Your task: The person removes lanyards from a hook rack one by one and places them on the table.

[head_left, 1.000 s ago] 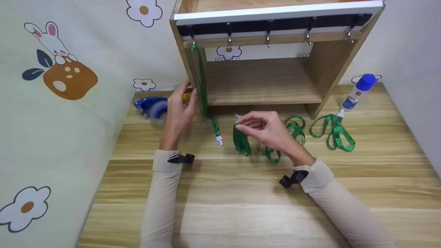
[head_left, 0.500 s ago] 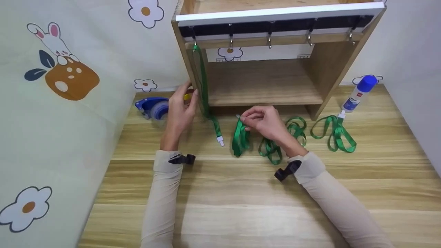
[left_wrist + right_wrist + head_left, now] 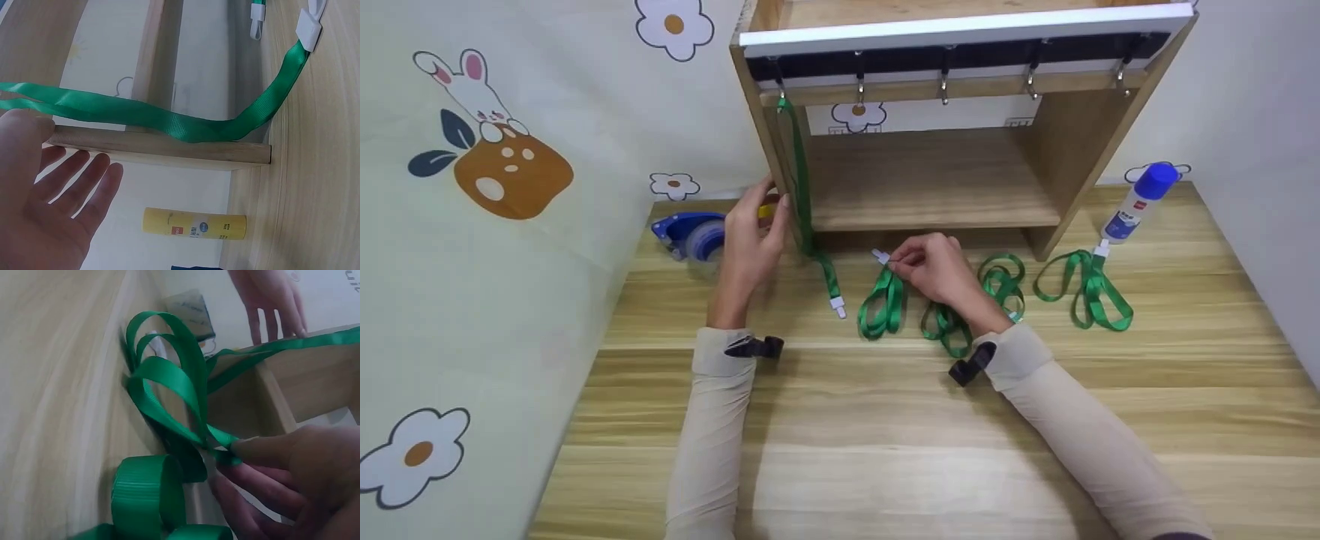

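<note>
My right hand [image 3: 937,270] pinches a green lanyard [image 3: 883,315] near its white clip [image 3: 880,256], in front of the wooden shelf unit [image 3: 937,180]. In the right wrist view, the folded loops of that lanyard [image 3: 169,382] spread away from the thumb and fingertips. My left hand [image 3: 754,236] rests at the unit's left side panel. In the left wrist view its fingers [image 3: 73,174] are extended along the outer side, with the thumb by the front edge. Another green lanyard [image 3: 802,172] hangs from the leftmost hook [image 3: 781,86], its clip end reaching the tabletop.
More green lanyards lie to the right: a coiled one [image 3: 949,330], one behind the right wrist [image 3: 1003,281] and one [image 3: 1099,292] by a blue-capped glue bottle [image 3: 1136,206]. A blue tape dispenser [image 3: 705,236] and a yellow glue tube [image 3: 194,223] stand left of the unit.
My right hand has shifted its pinch up toward the clip, and the lanyard's loops have fanned out on the tabletop. The left hand has stayed at the side panel.
</note>
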`<move>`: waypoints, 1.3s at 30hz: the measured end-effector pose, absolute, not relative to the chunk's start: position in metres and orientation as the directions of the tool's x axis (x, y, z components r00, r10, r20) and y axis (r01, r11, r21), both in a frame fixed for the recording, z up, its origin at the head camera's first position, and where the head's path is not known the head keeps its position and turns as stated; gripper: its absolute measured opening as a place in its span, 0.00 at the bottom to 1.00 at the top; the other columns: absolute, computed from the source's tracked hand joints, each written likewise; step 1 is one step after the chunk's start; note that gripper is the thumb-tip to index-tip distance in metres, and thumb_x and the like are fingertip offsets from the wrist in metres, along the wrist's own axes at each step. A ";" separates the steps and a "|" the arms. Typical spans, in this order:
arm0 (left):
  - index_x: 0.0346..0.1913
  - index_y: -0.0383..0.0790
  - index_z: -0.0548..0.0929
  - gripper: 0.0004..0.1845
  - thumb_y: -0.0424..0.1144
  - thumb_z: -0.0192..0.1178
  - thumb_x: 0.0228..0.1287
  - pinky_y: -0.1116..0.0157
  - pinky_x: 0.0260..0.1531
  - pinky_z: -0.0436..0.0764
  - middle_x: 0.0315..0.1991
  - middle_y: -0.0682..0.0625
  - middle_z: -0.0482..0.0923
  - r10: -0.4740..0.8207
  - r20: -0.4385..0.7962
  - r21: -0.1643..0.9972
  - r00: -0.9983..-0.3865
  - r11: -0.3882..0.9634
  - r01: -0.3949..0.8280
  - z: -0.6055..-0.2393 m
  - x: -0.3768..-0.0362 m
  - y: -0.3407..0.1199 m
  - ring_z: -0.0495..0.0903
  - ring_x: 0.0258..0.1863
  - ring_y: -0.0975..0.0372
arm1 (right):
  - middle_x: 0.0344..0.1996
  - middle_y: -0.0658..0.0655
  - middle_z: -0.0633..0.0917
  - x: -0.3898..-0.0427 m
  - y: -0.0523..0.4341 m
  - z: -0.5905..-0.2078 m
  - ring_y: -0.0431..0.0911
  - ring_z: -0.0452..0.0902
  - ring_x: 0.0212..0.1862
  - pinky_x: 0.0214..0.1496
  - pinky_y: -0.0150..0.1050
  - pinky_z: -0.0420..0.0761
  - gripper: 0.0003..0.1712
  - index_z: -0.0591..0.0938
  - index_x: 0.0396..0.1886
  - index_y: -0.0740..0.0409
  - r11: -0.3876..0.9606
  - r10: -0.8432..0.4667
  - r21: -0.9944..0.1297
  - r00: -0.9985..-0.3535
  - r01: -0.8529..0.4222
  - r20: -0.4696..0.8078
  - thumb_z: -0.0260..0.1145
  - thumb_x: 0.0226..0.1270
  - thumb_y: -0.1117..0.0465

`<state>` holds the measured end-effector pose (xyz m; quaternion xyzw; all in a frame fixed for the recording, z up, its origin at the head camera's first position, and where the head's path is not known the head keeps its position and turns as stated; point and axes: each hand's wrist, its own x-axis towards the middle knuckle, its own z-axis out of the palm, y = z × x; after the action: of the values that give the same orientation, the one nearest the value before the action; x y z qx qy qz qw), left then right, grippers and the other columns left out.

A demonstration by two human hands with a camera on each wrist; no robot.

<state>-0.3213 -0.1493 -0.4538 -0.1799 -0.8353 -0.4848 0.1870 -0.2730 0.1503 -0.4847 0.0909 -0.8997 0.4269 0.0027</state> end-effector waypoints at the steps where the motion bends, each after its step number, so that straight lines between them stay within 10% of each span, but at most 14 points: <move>1: 0.76 0.42 0.77 0.25 0.47 0.57 0.85 0.57 0.57 0.91 0.69 0.45 0.82 0.120 0.493 0.739 -0.862 0.465 0.488 -0.454 -0.321 -0.149 0.86 0.63 0.56 | 0.37 0.55 0.95 -0.275 0.150 -0.486 0.48 0.92 0.39 0.46 0.43 0.91 0.05 0.95 0.40 0.53 0.629 -0.157 -0.758 -0.983 -0.173 0.094 0.75 0.74 0.59; 39: 0.77 0.48 0.76 0.24 0.49 0.56 0.86 0.59 0.59 0.90 0.72 0.48 0.81 0.127 0.470 0.749 -0.874 0.467 0.470 -0.455 -0.322 -0.149 0.85 0.65 0.59 | 0.39 0.61 0.94 -0.260 0.164 -0.479 0.52 0.91 0.41 0.51 0.50 0.90 0.12 0.92 0.49 0.63 0.716 -0.275 -0.675 -0.961 -0.179 -0.036 0.75 0.73 0.59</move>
<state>-0.3220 -0.1495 -0.4546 -0.1781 -0.8379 -0.4845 0.1773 -0.2599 0.1644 -0.4791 0.1229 -0.9238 0.3564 -0.0668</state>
